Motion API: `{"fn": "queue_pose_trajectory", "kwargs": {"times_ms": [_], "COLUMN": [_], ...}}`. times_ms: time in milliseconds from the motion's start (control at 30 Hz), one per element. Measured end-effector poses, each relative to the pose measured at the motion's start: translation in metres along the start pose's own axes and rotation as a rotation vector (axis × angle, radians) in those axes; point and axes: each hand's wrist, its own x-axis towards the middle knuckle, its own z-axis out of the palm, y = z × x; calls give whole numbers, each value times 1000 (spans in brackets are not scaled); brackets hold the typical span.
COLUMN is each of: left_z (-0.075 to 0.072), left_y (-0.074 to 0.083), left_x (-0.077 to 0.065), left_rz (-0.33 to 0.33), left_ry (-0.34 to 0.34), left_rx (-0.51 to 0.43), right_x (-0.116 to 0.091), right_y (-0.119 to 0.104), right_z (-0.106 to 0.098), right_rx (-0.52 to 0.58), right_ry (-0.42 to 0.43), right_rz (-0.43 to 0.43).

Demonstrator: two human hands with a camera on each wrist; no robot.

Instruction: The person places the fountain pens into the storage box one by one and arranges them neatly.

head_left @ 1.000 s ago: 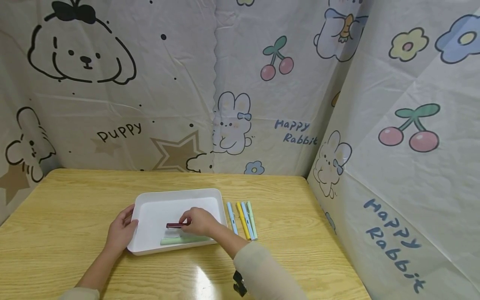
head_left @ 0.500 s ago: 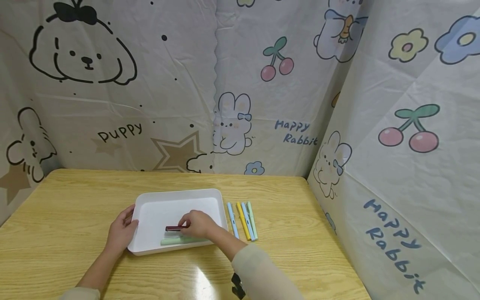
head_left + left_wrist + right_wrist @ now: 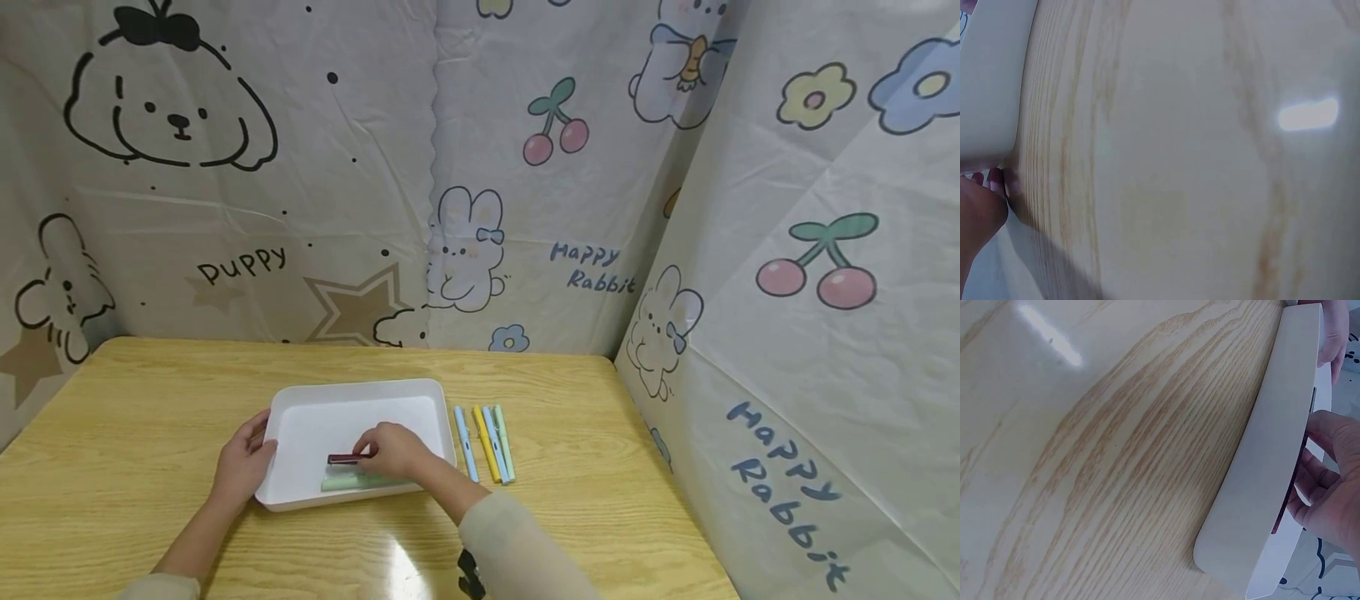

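Note:
A white tray (image 3: 315,408) lies on the wooden table. My left hand (image 3: 242,460) grips its left end, thumb at the rim and fingers along the outside; the left wrist view shows only part of this hand (image 3: 982,209) by the tray corner. Over the front half of the tray, my right hand (image 3: 393,450) pinches a dark red pen (image 3: 341,459) lying roughly lengthwise. In the right wrist view the pen (image 3: 1291,487) shows as a thin strip above the tray wall. A light green pen (image 3: 347,482) lies along the tray's front side, its right part hidden by my right hand.
Right of the tray, several pens lie on the table: a blue pen (image 3: 466,443), a yellow pen (image 3: 487,443), another blue pen (image 3: 496,443) and a green pen (image 3: 505,443). A printed cloth (image 3: 360,167) hangs behind the table and along its sides.
My right hand has shifted slightly left and toward the tray's front with the dark red pen, bringing it closer to the green pen. My left hand stays on the tray.

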Motion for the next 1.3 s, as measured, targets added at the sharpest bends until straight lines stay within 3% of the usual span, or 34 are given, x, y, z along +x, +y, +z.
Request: {"fn": "queue_pose_trajectory", "kwargs": {"times_ms": [1300], "left_z": [1], "left_y": [-1], "left_x": [1], "left_rz": [8], "left_ry": [5], "left_rx": [5], "right_x": [1], "right_y": [-3], "right_z": [11], "right_rx": [-19], "right_ry": [-22], "right_rz": [28]}}
